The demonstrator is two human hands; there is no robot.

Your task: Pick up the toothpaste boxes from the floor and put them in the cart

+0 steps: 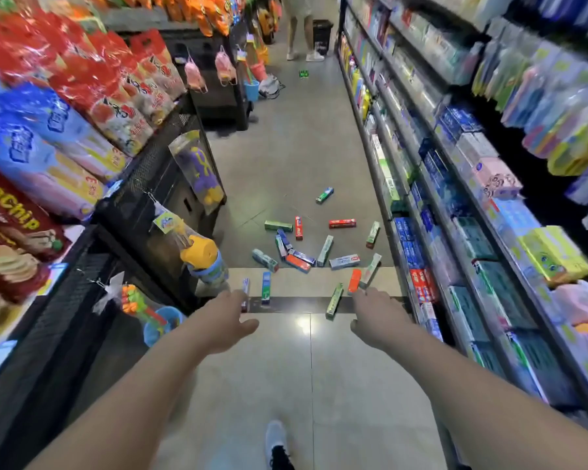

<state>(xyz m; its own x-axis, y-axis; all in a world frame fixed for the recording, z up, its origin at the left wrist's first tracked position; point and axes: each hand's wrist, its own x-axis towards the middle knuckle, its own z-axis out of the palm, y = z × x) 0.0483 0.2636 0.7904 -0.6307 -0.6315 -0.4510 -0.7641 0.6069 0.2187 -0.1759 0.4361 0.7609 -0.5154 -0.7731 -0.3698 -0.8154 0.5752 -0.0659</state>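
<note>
Several toothpaste boxes [299, 256] lie scattered on the aisle floor ahead of me, in red, green, blue and white. One red box [342, 223] lies flat further out, and a green and blue one [324, 195] sits alone beyond it. My left hand [226, 317] and my right hand [375, 312] are stretched forward over the floor, both empty with relaxed fingers, short of the nearest boxes. A dark basket [322, 34] stands at the far end of the aisle beside a person; no other cart is in view.
Snack shelves [82, 106] line the left side with hanging toys [201, 259] sticking out. Toothpaste shelves [455, 205] line the right. A person [301, 25] stands far down the aisle. A small green item [304, 73] lies on the far floor. My shoe [276, 439] is below.
</note>
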